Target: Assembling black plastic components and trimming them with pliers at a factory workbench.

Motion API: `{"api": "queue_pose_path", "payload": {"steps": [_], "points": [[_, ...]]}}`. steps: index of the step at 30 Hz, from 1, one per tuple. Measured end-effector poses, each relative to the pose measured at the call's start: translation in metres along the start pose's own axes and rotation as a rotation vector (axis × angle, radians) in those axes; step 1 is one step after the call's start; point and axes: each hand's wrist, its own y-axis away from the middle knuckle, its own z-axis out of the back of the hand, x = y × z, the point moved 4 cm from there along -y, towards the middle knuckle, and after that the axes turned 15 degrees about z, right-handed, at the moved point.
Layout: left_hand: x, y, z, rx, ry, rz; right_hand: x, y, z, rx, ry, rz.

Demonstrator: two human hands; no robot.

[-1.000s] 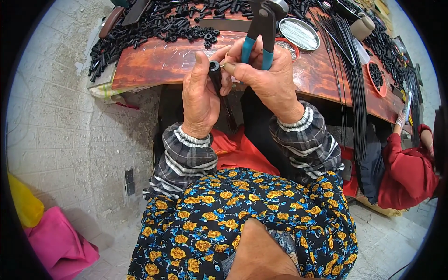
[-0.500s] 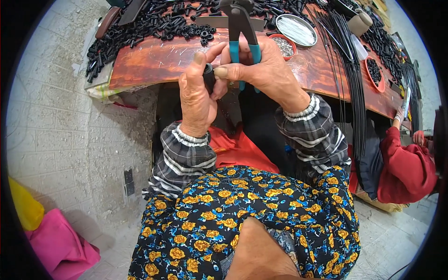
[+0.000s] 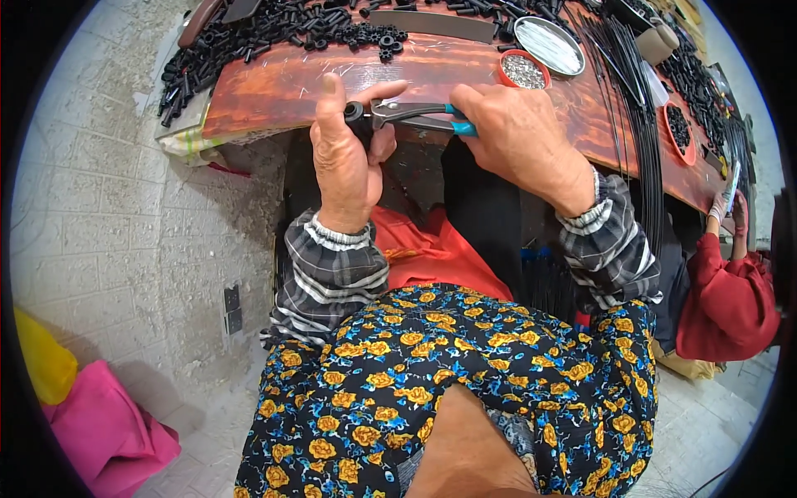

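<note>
My left hand [image 3: 344,158] grips a short black cylindrical part [image 3: 359,121], with its thumb and index finger stretched out past it. From the right, my right hand [image 3: 523,137] is closed around the teal handles of a pair of pliers [image 3: 415,112]. The pliers lie roughly level, and their dark jaws meet the top of the black part. Whether the jaws bite on anything small there is hidden. Both hands are held over the near edge of the reddish-brown wooden table [image 3: 290,91].
Black plastic parts [image 3: 249,37] are heaped along the table's far side. A red bowl of small metal pieces [image 3: 523,70], a tray of white sticks [image 3: 548,46], long black rods [image 3: 647,158] and a red dish of black bits [image 3: 679,133] stand rightward. A co-worker in red [image 3: 726,299] sits at right.
The pliers have swung from upright in my right hand to level, their jaws now at the black part. My right hand has moved right and closed around the handles.
</note>
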Motion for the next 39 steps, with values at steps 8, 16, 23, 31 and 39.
{"api": "queue_pose_path", "payload": {"steps": [8, 16, 23, 31, 39], "points": [[-0.002, 0.001, 0.003, -0.043, -0.024, -0.034, 0.011, 0.0, 0.003, -0.062, 0.03, -0.033], [-0.002, 0.004, 0.002, -0.045, -0.053, -0.051, 0.013, -0.007, 0.021, -0.052, 0.203, 0.037], [0.0, 0.011, 0.001, -0.076, -0.081, -0.054, 0.02, -0.007, 0.019, 0.0, 0.303, 0.001], [-0.005, 0.008, 0.014, -0.144, -0.069, -0.046, 0.024, -0.007, -0.012, -0.097, 0.142, -0.097], [-0.006, 0.012, 0.02, 0.002, -0.043, -0.012, 0.021, -0.002, 0.001, 0.036, -0.04, -0.032]]}}
